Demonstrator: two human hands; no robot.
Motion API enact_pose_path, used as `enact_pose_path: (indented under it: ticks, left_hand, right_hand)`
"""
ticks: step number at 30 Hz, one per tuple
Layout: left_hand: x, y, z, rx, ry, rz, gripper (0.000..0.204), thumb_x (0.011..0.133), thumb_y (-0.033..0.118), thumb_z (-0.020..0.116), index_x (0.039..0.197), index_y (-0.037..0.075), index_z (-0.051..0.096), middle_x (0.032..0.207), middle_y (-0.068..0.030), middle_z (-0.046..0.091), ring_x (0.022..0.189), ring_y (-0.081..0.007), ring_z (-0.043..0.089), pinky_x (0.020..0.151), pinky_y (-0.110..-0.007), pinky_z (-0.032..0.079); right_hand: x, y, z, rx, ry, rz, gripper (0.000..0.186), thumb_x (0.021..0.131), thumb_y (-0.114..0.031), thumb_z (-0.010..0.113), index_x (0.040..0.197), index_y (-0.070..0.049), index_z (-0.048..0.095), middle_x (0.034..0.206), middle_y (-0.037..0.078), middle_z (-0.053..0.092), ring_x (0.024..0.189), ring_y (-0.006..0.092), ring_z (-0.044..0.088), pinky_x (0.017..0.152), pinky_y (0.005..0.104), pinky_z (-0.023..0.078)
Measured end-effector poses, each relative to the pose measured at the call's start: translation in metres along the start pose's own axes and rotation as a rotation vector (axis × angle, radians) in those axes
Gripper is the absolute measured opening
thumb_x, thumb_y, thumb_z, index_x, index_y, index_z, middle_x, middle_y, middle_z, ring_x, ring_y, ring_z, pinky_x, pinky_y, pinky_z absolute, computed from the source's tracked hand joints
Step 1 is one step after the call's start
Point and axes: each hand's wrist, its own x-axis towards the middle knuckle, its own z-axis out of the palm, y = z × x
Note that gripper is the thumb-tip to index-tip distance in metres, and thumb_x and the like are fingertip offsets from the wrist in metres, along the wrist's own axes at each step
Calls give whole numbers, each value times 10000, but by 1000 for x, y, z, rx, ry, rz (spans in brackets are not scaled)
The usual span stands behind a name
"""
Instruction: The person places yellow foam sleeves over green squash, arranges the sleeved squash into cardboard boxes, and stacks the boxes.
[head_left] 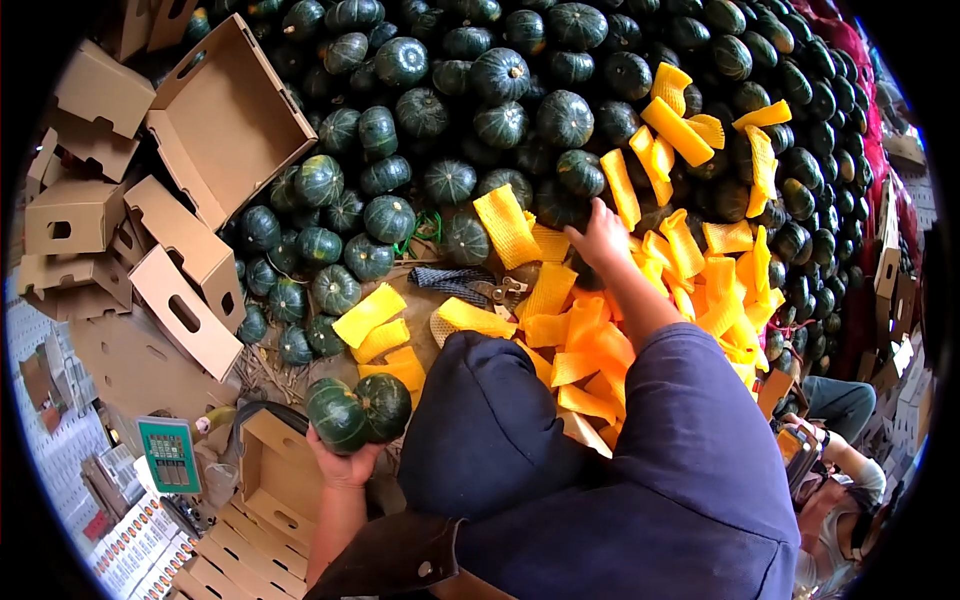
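Head view: the person's left hand point(345, 462) cups two green squashes from below, palm turned up and fingers curled against their undersides. The left squash point(335, 418) and the right squash point(385, 405) sit touching, their row running left to right and rising slightly toward the right; where their stems point I cannot make out. The left forearm point(337, 525) comes up nearly straight from the lower edge.

The right hand point(605, 240) reaches away from the body, knuckles up, fingers pointing up and left toward a dark squash point(562, 203); whether they grip it I cannot tell. A navy sleeve point(675, 375) covers the upper arm behind it.

Around that hand lie yellow mesh sleeves point(507, 225), pointing every which way. Beyond rises a squash pile point(500, 75). Left stands an open carton point(235, 115); below it, a green keypad panel point(168, 455). Lower right, a co-worker point(850, 460) holds something yellow and dark.
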Motion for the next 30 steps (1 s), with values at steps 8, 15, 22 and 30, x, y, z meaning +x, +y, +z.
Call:
enact_pose_path:
  ticks: [8, 15, 22, 30]
  left_hand:
    - [7, -1, -21, 279, 113, -38, 650, 777, 602, 410, 1247, 157, 458, 1244, -95, 491, 1172, -338, 428, 937, -574, 344]
    - [4, -1, -20, 160, 59, -76, 642, 765, 591, 438, 1241, 160, 466, 1259, -94, 481, 1173, -339, 425, 937, -575, 341]
    - [8, 1, 0, -31, 80, -94, 563, 811, 531, 462, 1168, 100, 523, 1103, -70, 588, 1039, -257, 532, 901, -440, 413]
    - [-39, 47, -73, -182, 14, 256, 583, 801, 564, 436, 1158, 112, 529, 1173, -65, 541, 1089, -329, 501, 818, -639, 420]
  right_hand:
    - [35, -86, 36, 121, 70, 489, 989, 592, -464, 761, 1297, 16, 261, 1240, 263, 360, 1131, 360, 452, 931, 368, 417]
    - [14, -32, 9, 1474, -620, 196, 734, 741, -551, 562, 1251, -36, 443, 1112, 198, 576, 1065, 341, 535, 868, 466, 449]
    - [-19, -77, -23, 2038, -948, -98, 503, 853, -381, 553, 1240, -76, 452, 1236, 104, 511, 1128, 254, 504, 982, 445, 377]
    - [-28, -106, 6, 1956, -1074, -157, 461, 835, -265, 573, 1216, -28, 468, 1186, 101, 551, 1109, 249, 516, 1000, 420, 361]
